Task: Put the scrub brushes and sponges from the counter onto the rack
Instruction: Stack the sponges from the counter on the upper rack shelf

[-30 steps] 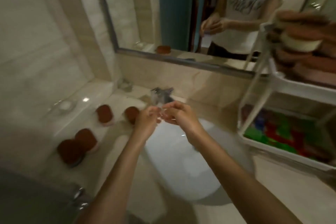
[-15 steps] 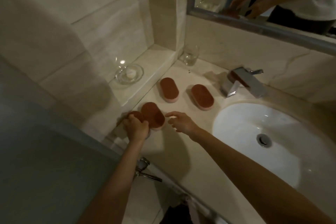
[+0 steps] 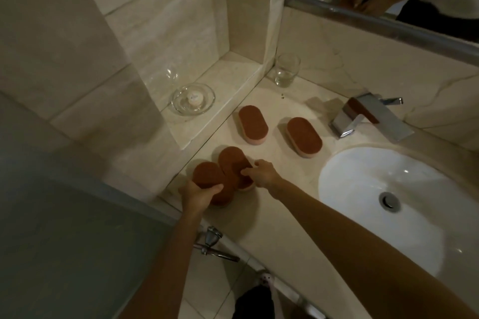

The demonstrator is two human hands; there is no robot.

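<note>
Where the bench (image 3: 282, 217) ends nearest the person, the left hand (image 3: 198, 195) has its fingers (image 3: 215, 189) curled around the near end of a rust-brown oval sponge (image 3: 208, 176), gripping it at the bench's left edge. Just beside it, touching it, lies a second brown sponge (image 3: 233, 163); the right hand (image 3: 261, 172) is on its right side, thumb on top and fingers against the edge, though I cannot tell if the pinch is tight. Farther back, two more brown-topped sponges (image 3: 253, 123) (image 3: 304, 136) with pale bases lie flat and apart. To the right sits the white sink (image 3: 363, 189), the chrome faucet (image 3: 370, 116) behind it. Farthest, a drinking glass (image 3: 286, 70) stands in the corner, and a glass dish (image 3: 193, 98) rests on the raised ledge (image 3: 228, 70).
</note>
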